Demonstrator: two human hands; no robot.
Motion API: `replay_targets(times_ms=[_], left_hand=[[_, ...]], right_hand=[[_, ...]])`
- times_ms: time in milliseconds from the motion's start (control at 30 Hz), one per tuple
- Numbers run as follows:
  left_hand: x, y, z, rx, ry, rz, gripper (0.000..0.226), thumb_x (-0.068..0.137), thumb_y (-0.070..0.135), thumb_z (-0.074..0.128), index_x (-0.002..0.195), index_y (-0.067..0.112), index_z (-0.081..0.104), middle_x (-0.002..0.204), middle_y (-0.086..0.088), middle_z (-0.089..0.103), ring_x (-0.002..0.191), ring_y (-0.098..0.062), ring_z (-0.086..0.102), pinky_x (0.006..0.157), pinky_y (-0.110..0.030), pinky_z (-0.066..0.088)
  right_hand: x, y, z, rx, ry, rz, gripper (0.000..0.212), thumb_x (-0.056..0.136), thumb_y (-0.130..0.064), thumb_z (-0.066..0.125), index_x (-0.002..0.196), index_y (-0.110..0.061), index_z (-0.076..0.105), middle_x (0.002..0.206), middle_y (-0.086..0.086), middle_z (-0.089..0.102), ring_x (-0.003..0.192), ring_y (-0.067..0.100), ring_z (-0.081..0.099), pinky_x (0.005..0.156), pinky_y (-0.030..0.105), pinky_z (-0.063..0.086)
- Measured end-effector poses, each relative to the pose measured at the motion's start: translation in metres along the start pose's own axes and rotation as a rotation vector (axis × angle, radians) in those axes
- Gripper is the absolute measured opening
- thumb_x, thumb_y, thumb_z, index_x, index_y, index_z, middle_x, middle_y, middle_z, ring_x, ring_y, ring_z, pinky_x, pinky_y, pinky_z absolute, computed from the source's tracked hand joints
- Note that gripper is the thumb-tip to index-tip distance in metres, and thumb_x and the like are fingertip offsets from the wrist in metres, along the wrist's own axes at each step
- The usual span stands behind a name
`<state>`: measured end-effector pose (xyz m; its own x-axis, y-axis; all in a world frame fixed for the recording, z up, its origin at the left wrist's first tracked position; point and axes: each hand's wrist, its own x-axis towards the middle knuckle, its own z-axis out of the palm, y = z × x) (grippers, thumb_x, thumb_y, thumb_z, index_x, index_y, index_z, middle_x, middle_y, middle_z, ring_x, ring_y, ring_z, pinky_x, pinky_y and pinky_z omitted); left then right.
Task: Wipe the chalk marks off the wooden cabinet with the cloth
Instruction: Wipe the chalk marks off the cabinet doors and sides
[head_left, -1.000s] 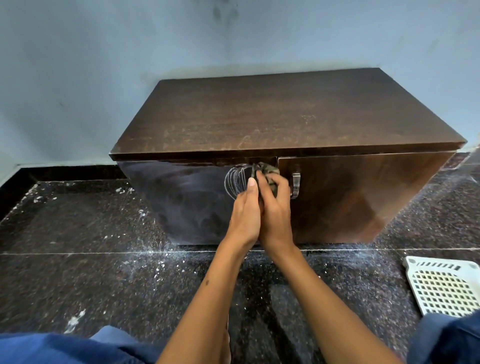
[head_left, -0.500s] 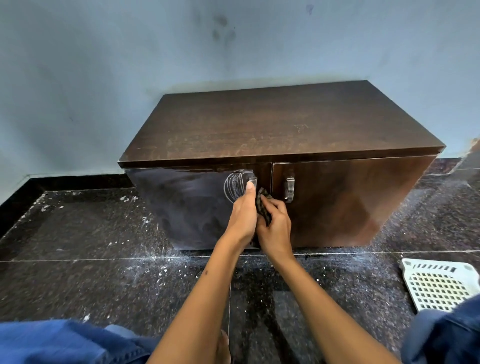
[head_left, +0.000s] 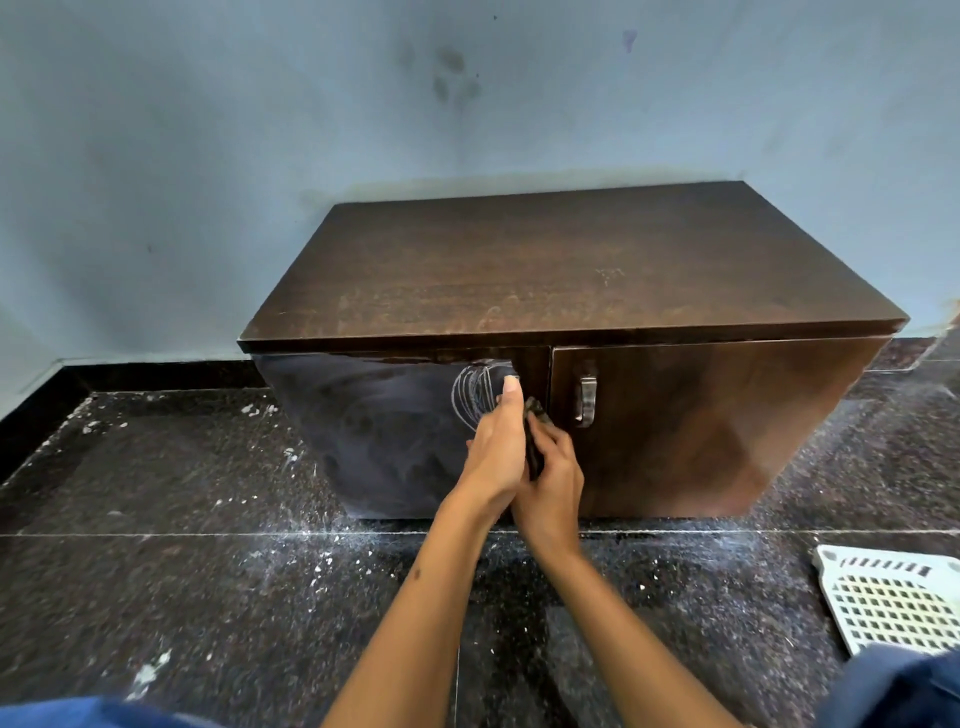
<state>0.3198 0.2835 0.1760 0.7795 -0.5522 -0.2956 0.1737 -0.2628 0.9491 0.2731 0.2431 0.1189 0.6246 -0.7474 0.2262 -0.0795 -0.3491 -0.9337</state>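
Observation:
A low dark wooden cabinet (head_left: 561, 270) stands against the blue wall. White chalk marks (head_left: 470, 392), curved scribbled lines, sit on the upper right part of its left door. My left hand (head_left: 496, 447) and my right hand (head_left: 553, 480) are pressed together in front of that door, just below and right of the marks. A dark crumpled cloth (head_left: 534, 410) is pinched between both hands; only its top edge shows. A metal handle (head_left: 586, 397) hangs on the right door, right of my hands.
The dark speckled stone floor (head_left: 208, 571) carries white chalk dust and crumbs. A white perforated plastic tray (head_left: 893, 603) lies on the floor at the right. My blue-clad knees fill the bottom corners.
Both hands with the cloth have slid down and slightly right off the chalk marks, so more of the scribble shows. The view has drawn back and tilted up.

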Motion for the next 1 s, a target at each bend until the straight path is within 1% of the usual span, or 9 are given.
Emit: replay_targets(times_ms=[67, 133, 233, 367, 433, 467, 567, 800, 1000], left_hand=[[0.002, 0.000, -0.004, 0.028, -0.015, 0.009, 0.076, 0.091, 0.067, 0.018, 0.141, 0.016, 0.042, 0.144, -0.004, 0.044, 0.138, -0.019, 0.032, 0.115, -0.040, 0.024], [0.003, 0.003, -0.007, 0.010, -0.027, 0.011, 0.071, 0.093, 0.063, 0.020, 0.135, 0.013, 0.049, 0.120, 0.005, 0.057, 0.112, -0.007, 0.051, 0.096, -0.025, 0.038], [0.003, 0.005, -0.011, -0.028, -0.051, 0.025, 0.062, 0.095, 0.060, 0.021, 0.127, 0.019, 0.055, 0.111, 0.009, 0.056, 0.103, -0.003, 0.051, 0.086, -0.019, 0.034], [0.002, 0.005, -0.013, 0.016, -0.013, 0.056, 0.043, 0.094, 0.060, 0.021, 0.078, 0.036, 0.052, 0.078, 0.022, 0.050, 0.076, 0.007, 0.048, 0.066, -0.012, 0.033], [0.002, 0.004, -0.015, 0.006, -0.009, 0.043, 0.050, 0.087, 0.068, 0.021, 0.082, 0.033, 0.057, 0.083, 0.020, 0.052, 0.080, 0.002, 0.050, 0.071, -0.015, 0.035], [0.001, 0.004, -0.016, -0.010, -0.025, 0.033, 0.063, 0.080, 0.074, 0.020, 0.098, 0.029, 0.061, 0.096, 0.016, 0.055, 0.091, -0.003, 0.052, 0.079, -0.018, 0.036], [-0.002, 0.007, -0.016, 0.019, -0.087, 0.004, 0.113, 0.058, 0.088, 0.018, 0.146, 0.017, 0.032, 0.147, 0.001, 0.037, 0.132, -0.016, 0.037, 0.110, -0.032, 0.023], [-0.007, 0.024, -0.026, -0.109, -0.101, 0.012, 0.094, 0.079, 0.073, 0.008, 0.148, 0.012, 0.027, 0.153, -0.007, 0.029, 0.140, -0.019, 0.029, 0.108, -0.026, 0.015], [-0.002, 0.031, -0.027, 0.032, -0.060, -0.014, 0.121, 0.054, 0.089, 0.005, 0.140, 0.014, 0.044, 0.147, -0.008, 0.040, 0.137, -0.021, 0.034, 0.117, -0.043, 0.020]], right_hand=[[0.005, -0.001, 0.001, -0.006, 0.030, -0.015, 0.047, 0.085, 0.005, 0.059, 0.130, -0.004, 0.053, 0.125, 0.004, 0.053, 0.117, 0.014, 0.052, 0.098, 0.006, 0.032], [0.009, -0.003, 0.001, -0.032, 0.041, -0.071, 0.048, 0.084, 0.007, 0.056, 0.131, -0.005, 0.053, 0.124, 0.004, 0.052, 0.115, 0.011, 0.050, 0.099, 0.009, 0.033], [0.006, 0.002, 0.003, -0.068, 0.023, -0.132, 0.051, 0.084, 0.011, 0.052, 0.133, -0.003, 0.050, 0.125, 0.003, 0.046, 0.119, 0.009, 0.044, 0.103, 0.009, 0.029], [-0.001, 0.013, 0.003, -0.061, 0.004, -0.106, 0.053, 0.084, 0.014, 0.050, 0.134, -0.004, 0.049, 0.125, -0.002, 0.043, 0.120, 0.007, 0.042, 0.101, 0.001, 0.025], [0.001, 0.016, 0.006, -0.049, 0.016, -0.032, 0.052, 0.082, 0.012, 0.052, 0.131, -0.007, 0.050, 0.123, -0.003, 0.046, 0.117, 0.007, 0.045, 0.098, 0.001, 0.027], [0.001, 0.016, 0.007, -0.039, -0.004, 0.026, 0.051, 0.082, 0.010, 0.054, 0.130, -0.008, 0.049, 0.123, -0.002, 0.048, 0.115, 0.009, 0.046, 0.098, 0.003, 0.030], [-0.010, 0.017, 0.012, 0.003, -0.194, 0.134, 0.050, 0.081, 0.006, 0.056, 0.127, -0.012, 0.050, 0.124, 0.003, 0.055, 0.117, 0.016, 0.051, 0.104, 0.027, 0.039], [-0.026, -0.012, 0.021, 0.092, 0.294, -0.076, 0.049, 0.075, 0.020, 0.052, 0.117, -0.004, 0.058, 0.116, 0.002, 0.047, 0.109, 0.005, 0.049, 0.097, 0.008, 0.037], [0.002, -0.024, 0.010, -0.018, 0.400, -0.352, 0.048, 0.078, 0.018, 0.050, 0.123, 0.005, 0.054, 0.122, 0.017, 0.045, 0.120, 0.015, 0.044, 0.108, 0.025, 0.035]])
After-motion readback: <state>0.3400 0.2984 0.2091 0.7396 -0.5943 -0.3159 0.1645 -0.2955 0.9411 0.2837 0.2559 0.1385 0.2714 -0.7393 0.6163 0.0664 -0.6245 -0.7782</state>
